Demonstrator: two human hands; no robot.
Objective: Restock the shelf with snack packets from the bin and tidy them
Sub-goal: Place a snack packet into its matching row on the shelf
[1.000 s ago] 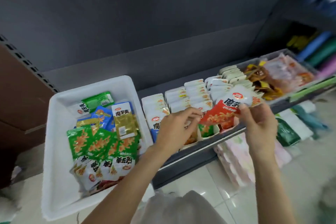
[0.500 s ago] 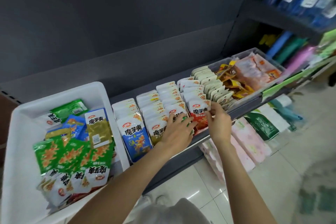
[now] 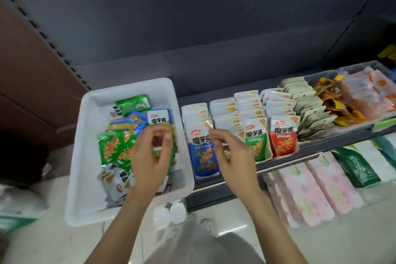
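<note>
— We get even, soft light here, no hard shadows; only the floor tiles (image 3: pixel 233 231) just below the hands (image 3: pixel 150 156) show a pale glare streak.

— We agree. Both hands smear with motion blur, print on the packets beside them stays readable, and past them the wide lens bends and softens the edges.

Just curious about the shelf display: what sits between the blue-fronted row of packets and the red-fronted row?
In the head view, two packet rows: one behind the right hand, then the green-fronted row, between blue and red.
</note>
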